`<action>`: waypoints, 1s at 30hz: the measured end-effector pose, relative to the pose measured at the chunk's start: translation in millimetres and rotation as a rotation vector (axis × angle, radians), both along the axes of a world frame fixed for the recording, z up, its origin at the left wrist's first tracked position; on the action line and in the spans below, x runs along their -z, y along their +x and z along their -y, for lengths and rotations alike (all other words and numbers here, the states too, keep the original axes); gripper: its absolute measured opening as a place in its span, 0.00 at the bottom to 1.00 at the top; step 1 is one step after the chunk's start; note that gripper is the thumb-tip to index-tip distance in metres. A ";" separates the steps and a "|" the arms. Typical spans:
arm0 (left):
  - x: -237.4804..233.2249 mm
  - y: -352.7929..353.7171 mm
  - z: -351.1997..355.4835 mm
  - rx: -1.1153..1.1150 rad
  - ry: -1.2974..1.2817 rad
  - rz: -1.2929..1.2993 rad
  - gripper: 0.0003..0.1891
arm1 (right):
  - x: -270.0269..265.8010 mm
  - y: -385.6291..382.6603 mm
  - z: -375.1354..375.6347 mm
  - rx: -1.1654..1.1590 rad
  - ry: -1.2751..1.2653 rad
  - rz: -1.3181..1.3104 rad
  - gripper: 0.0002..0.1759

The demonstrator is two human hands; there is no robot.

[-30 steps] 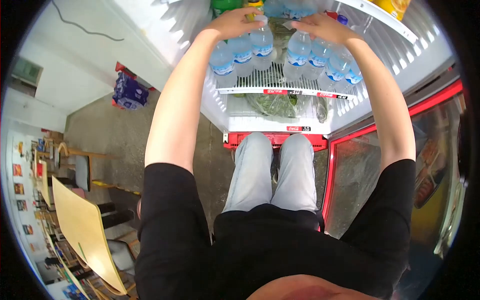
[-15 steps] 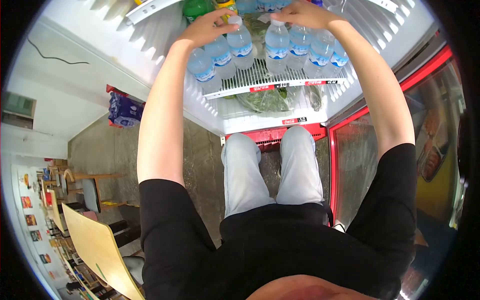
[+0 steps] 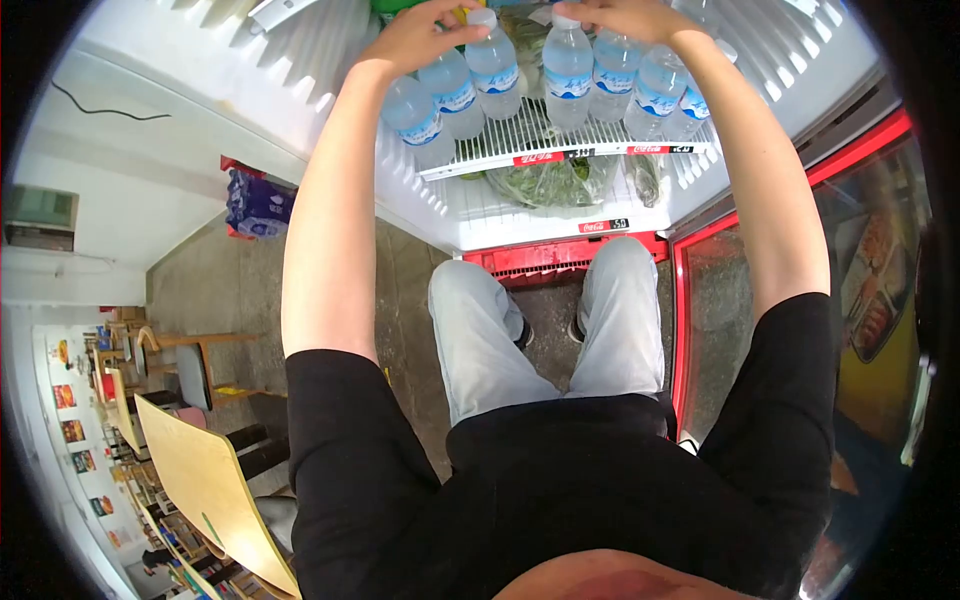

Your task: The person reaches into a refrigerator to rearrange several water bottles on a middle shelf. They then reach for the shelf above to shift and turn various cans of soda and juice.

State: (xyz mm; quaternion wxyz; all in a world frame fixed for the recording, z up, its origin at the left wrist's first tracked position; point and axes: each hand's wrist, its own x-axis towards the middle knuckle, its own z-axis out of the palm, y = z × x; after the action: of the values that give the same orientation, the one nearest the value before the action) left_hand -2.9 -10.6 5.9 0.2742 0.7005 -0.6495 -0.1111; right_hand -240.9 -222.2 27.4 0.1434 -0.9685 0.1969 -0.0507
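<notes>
Several clear water bottles with blue-and-white labels and white caps stand upright in rows on a white wire shelf (image 3: 470,162) in an open fridge. My left hand (image 3: 418,38) reaches in from the left, its thumb and fingers curled about the top of one water bottle (image 3: 496,72). My right hand (image 3: 625,18) pinches the cap of another water bottle (image 3: 568,75), just right of a gap in the row. More bottles (image 3: 614,75) stand below my right hand. The upper edge of the view cuts off part of both hands.
Bagged leafy greens (image 3: 555,180) lie on the fridge floor below the shelf. The red-framed glass door (image 3: 682,330) stands open at right. A purple package (image 3: 257,205) is on the left. Wooden tables (image 3: 205,470) and chairs stand farther left.
The view has tilted down a little, so bottles and shelf sit higher in it. My knees have moved apart. Both hands stay at the same bottle tops.
</notes>
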 end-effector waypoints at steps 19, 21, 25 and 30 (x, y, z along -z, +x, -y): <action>-7.9 -5.6 -13.3 -0.307 0.137 -0.113 0.22 | 3.1 1.3 1.5 -0.068 0.040 0.070 0.41; -9.3 -9.4 -13.3 -0.294 0.111 -0.108 0.20 | 7.3 5.6 11.4 -0.068 0.024 0.034 0.41; -3.0 -1.5 -9.8 -0.252 0.092 -0.006 0.17 | 13.7 6.6 20.7 -0.131 0.060 0.094 0.41; 1.9 6.5 -8.5 -0.242 0.075 0.024 0.15 | 13.2 8.0 22.3 -0.108 0.060 0.065 0.41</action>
State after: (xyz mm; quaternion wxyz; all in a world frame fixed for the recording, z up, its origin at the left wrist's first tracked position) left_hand 3.6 -2.1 4.0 0.2517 0.7846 -0.5589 -0.0931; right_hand -232.9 -244.5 14.3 0.1814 -0.9708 0.1413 -0.0685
